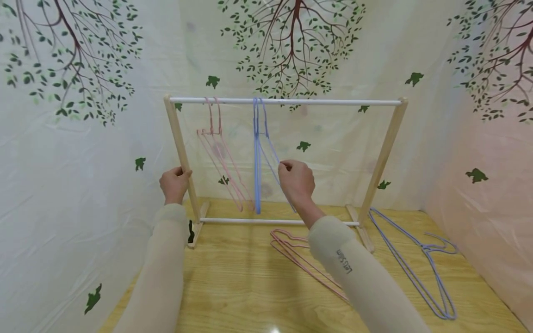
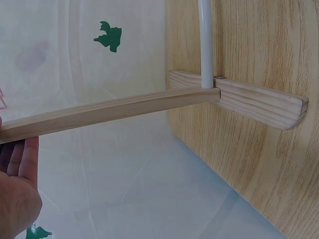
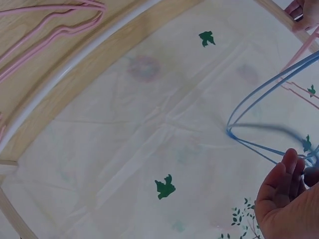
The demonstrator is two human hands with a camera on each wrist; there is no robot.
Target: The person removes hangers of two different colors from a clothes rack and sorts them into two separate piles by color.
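Note:
My left hand (image 1: 174, 185) grips the left wooden post (image 1: 178, 134) of a small clothes rack; in the left wrist view its fingers (image 2: 31, 157) lie against that post. My right hand (image 1: 296, 182), fingers curled, pinches the sloping arm of a blue hanger (image 1: 270, 157) that hangs from the white top rail (image 1: 316, 102). In the right wrist view, the right hand (image 3: 286, 194) partly covers the blue wire, and one stretch of it is blurred. More blue wire (image 1: 257, 175) hangs edge-on just left of it. Pink hangers (image 1: 220, 120) hang farther left on the same rail.
Pink hangers (image 1: 308, 263) lie on the wooden table (image 1: 233, 286) in front of the rack, partly under my right forearm. Blue hangers (image 1: 410, 263) lie at the right, beside the right post (image 1: 383, 157). A white lower rail (image 1: 250, 221) joins the feet. Leaf-printed sheeting (image 1: 104, 185) surrounds the table.

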